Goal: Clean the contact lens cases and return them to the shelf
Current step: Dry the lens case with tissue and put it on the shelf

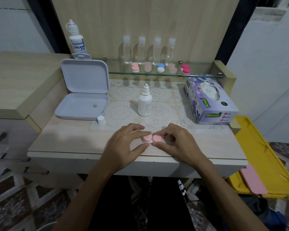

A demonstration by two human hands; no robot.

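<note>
Both hands on a pink lens case at the front of the tabletop.

The left hand [123, 144] pinches the paler pink cap, the right hand [177, 142] the salmon cap, of one contact lens case [151, 138] held just above the tabletop [65, 140] near its front edge. It looks light, rigid and smooth, likely slippery once wet, so the cap rims are the place to grip. An uncapped solution bottle [145, 101] stands just behind; the tissue box [208, 100] sits right, and the glass shelf [200, 75] holds the other cases.
</note>
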